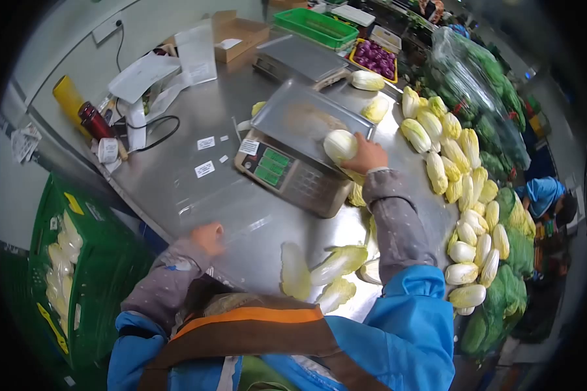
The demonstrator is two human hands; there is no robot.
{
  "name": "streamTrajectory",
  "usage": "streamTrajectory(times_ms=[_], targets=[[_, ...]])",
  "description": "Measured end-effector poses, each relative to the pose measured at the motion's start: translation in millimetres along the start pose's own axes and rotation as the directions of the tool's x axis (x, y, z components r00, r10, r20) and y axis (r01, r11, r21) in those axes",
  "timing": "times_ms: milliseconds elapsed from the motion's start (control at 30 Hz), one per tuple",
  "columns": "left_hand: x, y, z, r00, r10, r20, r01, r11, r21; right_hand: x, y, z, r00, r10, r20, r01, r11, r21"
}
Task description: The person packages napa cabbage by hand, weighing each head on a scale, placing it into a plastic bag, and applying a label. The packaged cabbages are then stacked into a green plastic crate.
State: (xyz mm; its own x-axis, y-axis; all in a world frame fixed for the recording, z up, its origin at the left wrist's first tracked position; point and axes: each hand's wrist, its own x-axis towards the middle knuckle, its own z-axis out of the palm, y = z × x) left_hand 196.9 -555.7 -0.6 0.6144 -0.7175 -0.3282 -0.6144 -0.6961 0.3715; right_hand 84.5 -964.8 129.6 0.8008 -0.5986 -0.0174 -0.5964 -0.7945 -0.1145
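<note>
My right hand (368, 156) is closed around one end of a napa cabbage (340, 145), which rests on the steel pan (292, 116) of a digital scale (300, 174). Green displays light up the front of the scale. Low over the near left side of the table is my left hand (207, 239), its fingers curled and slightly blurred; whatever they hold, if anything, is hidden. Thin clear plastic (231, 207) lies on the steel table (169, 189) just beyond it. Loose cabbage leaves (338, 264) lie between my arms.
Many napa cabbages (460, 153) are heaped along the right edge. A second scale (301, 58), a green tray (316, 27) and a basket of purple onions (374, 60) stand behind. Printed labels (205, 169) lie left. A green crate (88, 287) with wrapped cabbages stands lower left.
</note>
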Motion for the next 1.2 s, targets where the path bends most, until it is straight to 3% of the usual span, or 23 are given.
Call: streamTrajectory(times_ms=[33,100,167,233,300,333,367,400,467,500,533,567,600,633,667,700,767,800,900,967,1000,1067,1200], targets=[[-4.1,8.5,-15.4,0.995,-0.081,0.055,0.088,0.988,-0.128,2.0,8.6,10.1,1.0,-0.014,0.009,0.014,1.0,-0.006],[-7.7,5.4,-19.3,0.979,-0.168,0.116,0.194,0.942,-0.275,6.0,40.1,15.2,0.995,-0.081,-0.053,0.091,0.964,0.249],[-7.3,-6.0,-2.9,0.986,0.082,-0.142,-0.049,0.973,0.226,-5.5,54.2,-16.3,0.999,0.004,0.04,-0.025,0.839,0.544],[4.1,-16.9,15.3,0.987,0.05,-0.152,-0.022,0.984,0.179,-13.0,68.1,-36.3,0.998,0.001,0.057,-0.036,0.791,0.611],[2.9,-21.0,18.0,0.987,0.019,-0.161,0.003,0.991,0.133,-21.2,67.6,-44.9,0.996,-0.053,0.068,0.004,0.812,0.584],[-1.0,-21.4,13.4,0.981,0.118,-0.155,-0.097,0.986,0.138,-21.5,66.3,-47.6,0.992,-0.103,0.072,0.046,0.828,0.559],[-3.6,-22.2,8.8,0.965,0.216,-0.151,-0.194,0.97,0.146,-18.4,66.0,-39.6,0.97,-0.242,-0.015,0.215,0.83,0.515],[-5.9,-22.9,5.8,0.966,0.201,-0.161,-0.179,0.974,0.142,-15.8,63.8,-27.5,0.96,-0.273,-0.071,0.273,0.841,0.467],[-10.0,-24.6,1.1,0.826,0.484,-0.29,-0.313,0.82,0.479,-10.0,54.1,6.3,0.938,-0.333,-0.092,0.345,0.886,0.31],[-3.0,-32.9,8.2,0.829,0.47,-0.303,-0.293,0.827,0.48,-7.2,45.1,21.2,0.931,-0.359,-0.06,0.363,0.91,0.2],[12.1,-47.6,20.7,0.858,0.391,-0.334,-0.149,0.811,0.566,-22.0,10.7,3.3,0.992,-0.103,0.076,0.102,0.995,0.009],[18.5,-52.5,17.2,0.874,0.314,-0.371,-0.005,0.769,0.639,-18.9,12.2,3.8,0.991,-0.12,0.065,0.12,0.993,0.013],[24.4,-57.3,15.2,0.873,0.304,-0.382,0.012,0.769,0.639,-15.6,19.1,5.2,0.991,-0.136,0.014,0.128,0.957,0.26],[28.1,-51.6,4.7,0.95,0.132,-0.283,0.064,0.805,0.59,-17.0,23.5,7.2,0.99,-0.137,-0.032,0.136,0.862,0.489],[29.6,-43.8,-6.8,0.986,-0.04,-0.163,0.124,0.83,0.543,-28.8,15.8,5.7,0.985,-0.165,-0.05,0.145,0.636,0.758],[26.6,-37.0,-17.7,0.985,-0.047,-0.169,0.132,0.833,0.538,-46.4,10.4,2.9,0.992,-0.123,0.037,0.013,0.387,0.922],[17.5,-24.4,-38.6,0.842,0.41,-0.35,-0.148,0.8,0.582,-93.8,-4.5,-3.2,0.97,-0.166,0.177,-0.196,-0.102,0.975],[22.4,-25.8,-35.8,0.845,0.408,-0.346,-0.149,0.801,0.58,-111.9,0.6,13.8,0.943,-0.216,0.255,-0.296,-0.189,0.936],[31.0,-29.8,-24.2,0.811,0.456,-0.366,-0.197,0.802,0.564,-177.6,-33.0,33.8,0.897,-0.303,0.322,-0.41,-0.298,0.862],[27.4,-25.5,-31.1,0.897,0.41,-0.166,-0.209,0.724,0.657,-201.1,-50.9,53.3,0.86,-0.297,0.416,-0.501,-0.327,0.802],[25.2,-19.6,-34.5,0.903,0.401,-0.154,-0.212,0.729,0.651,-208.3,-58.8,49.3,0.818,-0.355,0.453,-0.565,-0.344,0.75],[11.3,3.2,-60.2,0.975,0.203,-0.087,-0.096,0.744,0.661,-220.3,-65.1,47.1,0.759,-0.414,0.502,-0.642,-0.349,0.683],[34.6,-31.5,-37.6,0.936,0.241,-0.256,-0.021,0.765,0.644,-229.3,-71.0,55.7,0.736,-0.515,0.439,-0.66,-0.405,0.632]])
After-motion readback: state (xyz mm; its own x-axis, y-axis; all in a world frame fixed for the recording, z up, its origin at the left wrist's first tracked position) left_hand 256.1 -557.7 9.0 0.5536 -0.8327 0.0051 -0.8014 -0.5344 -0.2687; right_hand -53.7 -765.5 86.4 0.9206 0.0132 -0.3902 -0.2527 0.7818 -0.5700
